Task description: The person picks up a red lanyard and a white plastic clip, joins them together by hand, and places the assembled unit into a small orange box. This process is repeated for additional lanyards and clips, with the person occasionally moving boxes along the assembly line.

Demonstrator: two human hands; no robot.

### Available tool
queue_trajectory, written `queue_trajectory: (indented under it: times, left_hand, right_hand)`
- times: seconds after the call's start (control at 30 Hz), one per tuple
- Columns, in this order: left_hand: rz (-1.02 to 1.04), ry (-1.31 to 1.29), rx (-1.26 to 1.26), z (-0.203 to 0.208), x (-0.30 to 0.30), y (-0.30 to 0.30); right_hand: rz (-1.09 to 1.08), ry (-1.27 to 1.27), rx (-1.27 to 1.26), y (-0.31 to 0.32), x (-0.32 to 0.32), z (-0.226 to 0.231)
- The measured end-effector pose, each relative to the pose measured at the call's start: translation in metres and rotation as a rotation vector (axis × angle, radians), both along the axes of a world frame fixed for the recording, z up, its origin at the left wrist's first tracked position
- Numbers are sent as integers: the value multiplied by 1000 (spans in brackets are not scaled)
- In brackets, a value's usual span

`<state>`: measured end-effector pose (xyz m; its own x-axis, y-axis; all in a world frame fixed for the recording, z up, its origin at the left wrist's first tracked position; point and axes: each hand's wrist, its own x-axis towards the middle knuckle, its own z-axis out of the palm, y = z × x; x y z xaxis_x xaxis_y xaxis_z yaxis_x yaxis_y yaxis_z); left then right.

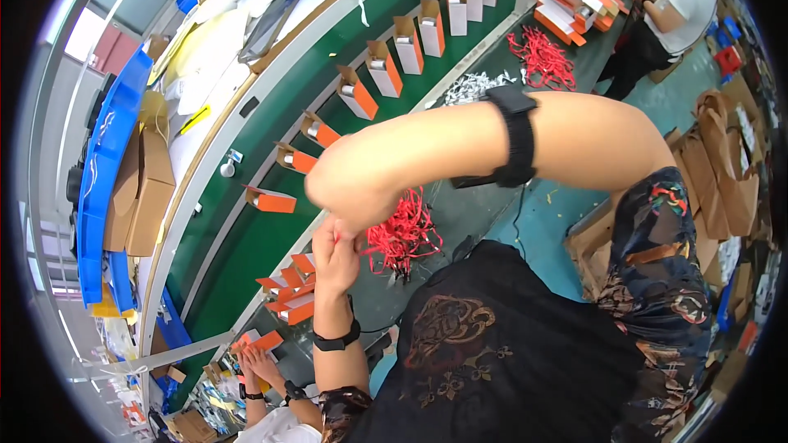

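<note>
My left hand (336, 258) is closed in a pinch, with a small bit of red, probably a thin red strap, between its fingertips. My right hand (353, 184) meets it from above, curled and seen from the back; its fingertips and anything in them are hidden. Just right of my hands, a tangled heap of red straps (404, 234) with some dark ends lies on the grey work surface. Below them sit several orange-and-white boxes (294, 299). An open box (271, 199) stands on the green conveyor belt, left of my hands.
Several open boxes (382, 70) line the green belt (234, 267). Farther up are small white parts (476, 89), another red strap pile (542, 59) and stacked boxes (579, 4). One co-worker's hands (258, 367) touch a box at lower left; another person (681, 12) stands upper right.
</note>
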<state>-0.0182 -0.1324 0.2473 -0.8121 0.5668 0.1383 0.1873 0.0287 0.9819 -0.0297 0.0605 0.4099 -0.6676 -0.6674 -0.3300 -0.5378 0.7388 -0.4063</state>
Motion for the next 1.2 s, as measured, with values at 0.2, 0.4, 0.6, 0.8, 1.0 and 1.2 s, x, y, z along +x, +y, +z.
queue_trajectory:
  times: [0.2, 0.4, 0.6, 0.8, 1.0, 1.2]
  left_hand:
    - [-101, 638, -208, -60, -20, 12]
    - [-187, 377, -233, -76, -20, 63]
    - [-187, -159, -97, -75, -13, 80]
    - [104, -358, 19, -71, -1, 59]
    - [-259, -86, -375, -65, -44, 118]
    - [58, -588, 387, -134, -10, 85]
  right_hand:
    - [5, 78, -92, 30, 10, 7]
    - [-45, 68, -237, 43, 1, 23]
    - [-251, 136, -707, 91, -38, -22]
    - [-448, -625, -855, 135, -39, -94]
    - [-213, -451, -844, 101, -58, -75]
    - [-524, -296, -914, 169, -87, -148]
